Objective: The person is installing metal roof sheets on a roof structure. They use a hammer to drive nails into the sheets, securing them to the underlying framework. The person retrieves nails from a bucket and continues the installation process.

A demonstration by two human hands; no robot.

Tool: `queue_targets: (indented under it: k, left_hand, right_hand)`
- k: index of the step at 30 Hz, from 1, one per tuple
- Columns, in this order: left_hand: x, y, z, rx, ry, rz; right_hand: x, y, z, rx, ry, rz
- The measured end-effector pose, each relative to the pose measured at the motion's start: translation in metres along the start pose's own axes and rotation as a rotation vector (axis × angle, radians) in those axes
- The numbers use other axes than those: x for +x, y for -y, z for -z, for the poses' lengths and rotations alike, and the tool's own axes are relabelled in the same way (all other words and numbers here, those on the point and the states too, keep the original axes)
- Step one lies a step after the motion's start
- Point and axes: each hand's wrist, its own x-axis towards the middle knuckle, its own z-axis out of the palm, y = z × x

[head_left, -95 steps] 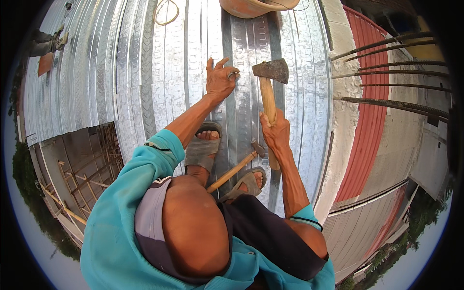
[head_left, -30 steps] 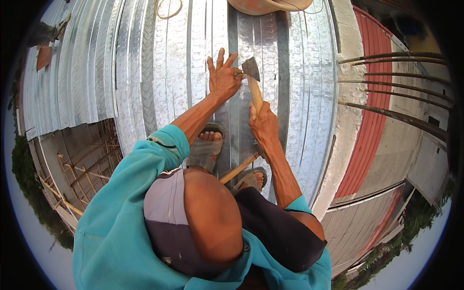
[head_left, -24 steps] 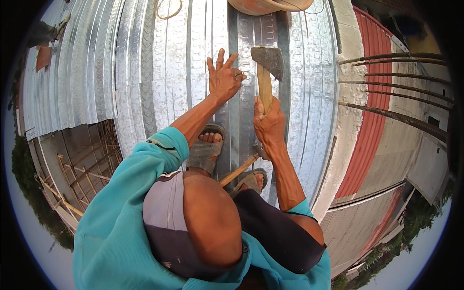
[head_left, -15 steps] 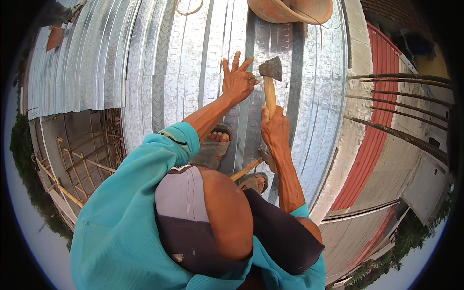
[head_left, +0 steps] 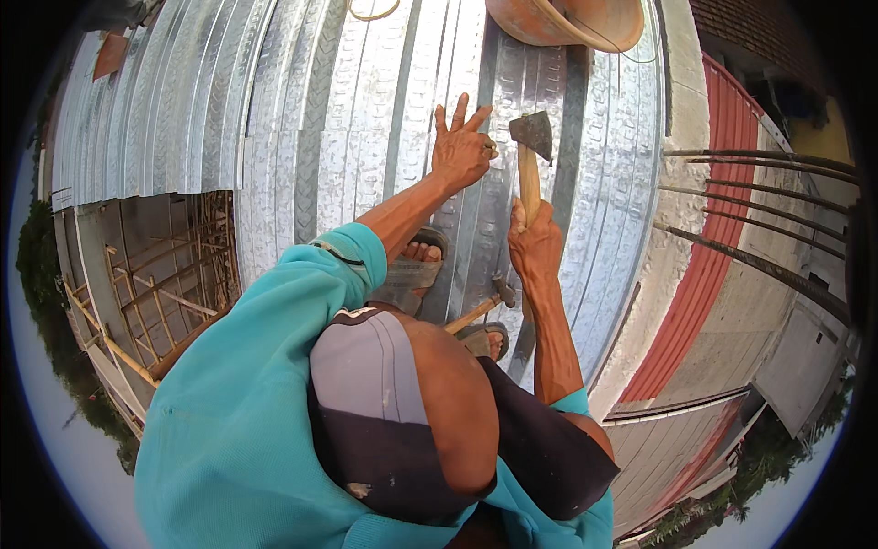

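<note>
My right hand [head_left: 536, 245] is closed round the wooden handle of a hatchet [head_left: 529, 165], whose dark blade points away from me above the ribbed metal sheets [head_left: 366, 156]. Just left of the blade, my left hand [head_left: 462, 157] pinches thumb and forefinger together, its other fingers spread. Something small shows at the pinch, too small to name. The left hand is low over the sheet, apart from the hatchet. Between my sandalled feet lies a hammer [head_left: 503, 291], its wooden handle running back beneath my knee.
An orange-brown basin [head_left: 567, 26] stands at the far edge. Steel bars [head_left: 759, 165] jut out from the concrete ledge [head_left: 686, 110] on the right. To the left, the sheets end above an opening with bamboo poles [head_left: 151, 293]. A thin hoop [head_left: 373, 13] lies far ahead.
Both hands and the hatchet sit slightly further right in the picture, and so does most of the scene, as the view has shifted. The grips look the same.
</note>
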Motion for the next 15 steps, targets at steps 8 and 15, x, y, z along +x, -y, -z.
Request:
queue_targets:
  k: [8,15]
  left_hand:
    - [0.005,-0.007,-0.009,0.026,0.02,0.014]
    - [-0.005,-0.009,0.003,0.034,0.019,0.026]
  right_hand:
    - [-0.009,0.024,0.021,0.233,-0.163,0.112]
    - [-0.002,-0.001,-0.009,0.084,0.074,-0.078]
